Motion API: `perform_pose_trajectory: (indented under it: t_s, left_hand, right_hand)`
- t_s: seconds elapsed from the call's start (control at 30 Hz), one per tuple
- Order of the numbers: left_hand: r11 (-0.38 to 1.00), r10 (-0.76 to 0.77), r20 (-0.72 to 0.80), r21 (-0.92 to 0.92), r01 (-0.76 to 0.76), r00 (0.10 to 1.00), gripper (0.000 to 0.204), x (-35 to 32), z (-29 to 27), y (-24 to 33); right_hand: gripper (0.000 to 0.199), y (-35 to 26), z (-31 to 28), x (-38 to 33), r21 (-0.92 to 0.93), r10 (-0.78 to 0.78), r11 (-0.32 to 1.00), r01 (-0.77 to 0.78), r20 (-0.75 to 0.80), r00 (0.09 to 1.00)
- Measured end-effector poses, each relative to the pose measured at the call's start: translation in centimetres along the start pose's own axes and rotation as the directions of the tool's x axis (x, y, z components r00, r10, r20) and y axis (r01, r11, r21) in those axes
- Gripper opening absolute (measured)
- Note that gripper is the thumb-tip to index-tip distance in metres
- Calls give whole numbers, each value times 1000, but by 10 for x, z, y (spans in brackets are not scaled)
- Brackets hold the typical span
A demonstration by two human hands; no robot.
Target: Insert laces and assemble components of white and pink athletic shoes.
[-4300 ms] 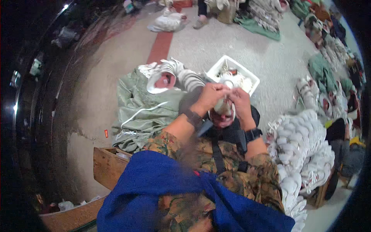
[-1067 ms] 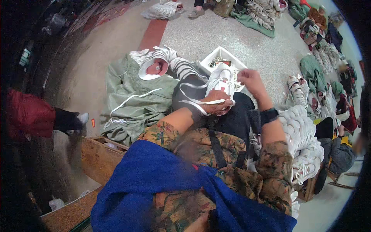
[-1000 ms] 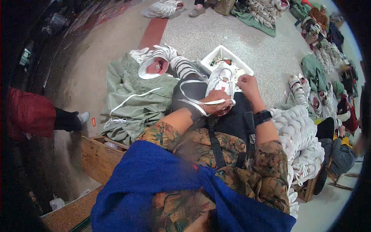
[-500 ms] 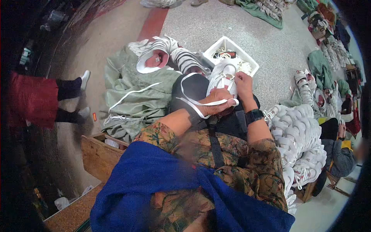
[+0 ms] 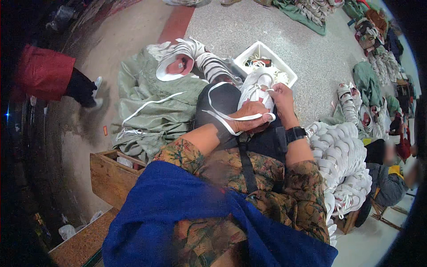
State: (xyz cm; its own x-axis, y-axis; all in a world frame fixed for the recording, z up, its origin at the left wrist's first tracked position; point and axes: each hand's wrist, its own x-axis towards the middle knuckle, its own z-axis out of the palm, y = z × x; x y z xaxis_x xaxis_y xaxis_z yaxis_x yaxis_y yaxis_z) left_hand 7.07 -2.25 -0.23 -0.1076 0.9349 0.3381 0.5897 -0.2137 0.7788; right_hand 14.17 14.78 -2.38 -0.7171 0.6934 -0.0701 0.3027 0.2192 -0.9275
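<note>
Nearby, at three o'clock of the person, a heap of white shoes (image 5: 342,164) is lying on the floor. Between both hands a white sneaker (image 5: 253,91) is resting on the lap. Left hand (image 5: 250,116) is pinching a white lace (image 5: 222,116); right hand (image 5: 281,97) is gripping the sneaker's side.

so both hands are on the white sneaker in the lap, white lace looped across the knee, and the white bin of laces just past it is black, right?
Not quite: the bin is white, not black. The head view shows its white rim just beyond the white sneaker. The rest holds: the left hand and right hand are both on the sneaker, and the white lace loops across the dark-clad knee.
</note>
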Motion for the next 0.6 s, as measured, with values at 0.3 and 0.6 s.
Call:
perform_pose_trajectory:
  t_s: [0.3, 0.6]
  left_hand:
    - [998, -66, 53, -18, 67, 996, 42, 2, -3, 2]
    - [995, -45, 35, -91, 48, 998, 40, 0, -6, 5]
  right_hand:
    - [11, -8, 6, -6, 73, 83, 994, -77, -89, 993]
    - [9, -16, -2, 16, 142, 239, 951, -275, 225, 945]
